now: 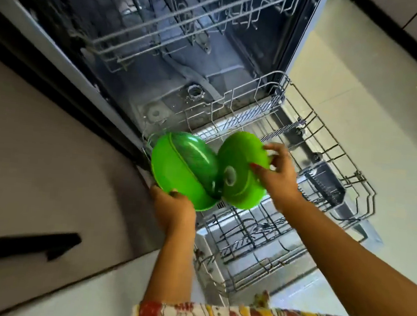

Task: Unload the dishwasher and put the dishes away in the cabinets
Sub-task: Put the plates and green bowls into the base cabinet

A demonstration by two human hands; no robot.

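1. Location: two green bowls are held in the air over the near-left corner of the pulled-out lower rack [306, 219], and they appear to touch at their lower rims. The left green bowl [169, 174] is tilted on edge; whether it is one bowl or a nested pair cannot be told. The right green bowl [246, 159] shows its underside and foot ring.
2. Grip: the left green bowl is gripped at its bottom rim by the left hand [175, 209], thumb on the near edge. The rim of the right green bowl is pinched by the right hand [279, 175], with the thumb on the underside and the fingers [275, 149] hooked over the far edge.
3. Handling (judged): glossy plastic, so light, stiff and unlikely to break, but possibly wet and slippery. The rim is the natural hold. Nesting the bowls would free a hand.
4. Edges: rack wires and tines lie below, the upper rack [190, 27] further in, and the cabinet door [47, 166] just to the left.
5. Room: open floor [363, 97] lies to the right. Withdrawal upward and toward the body is judged least obstructed.
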